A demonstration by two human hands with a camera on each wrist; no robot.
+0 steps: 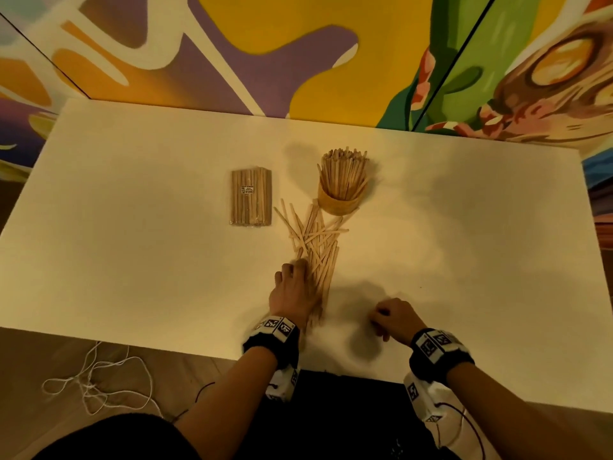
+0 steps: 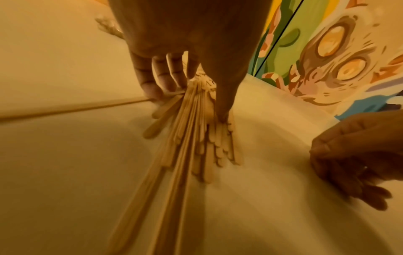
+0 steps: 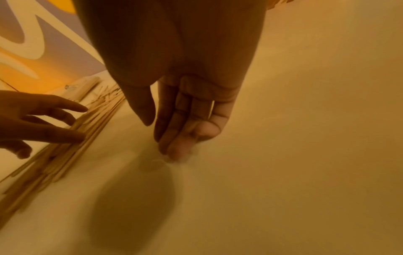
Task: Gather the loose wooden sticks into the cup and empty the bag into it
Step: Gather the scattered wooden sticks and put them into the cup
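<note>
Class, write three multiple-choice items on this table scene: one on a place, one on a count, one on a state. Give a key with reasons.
1. Where does the bag lie?
A. left of the cup
B. right of it
C. inside it

2. How many hands touch the loose sticks?
A. none
B. one
C. two

3. What state is the bag in?
A. emptied
B. still full of sticks
C. torn in half

Key: 1 A, it sits left of the cup in the head view. 2 B, only the left hand rests on them; the right hand is apart. 3 B, sticks fill it.
</note>
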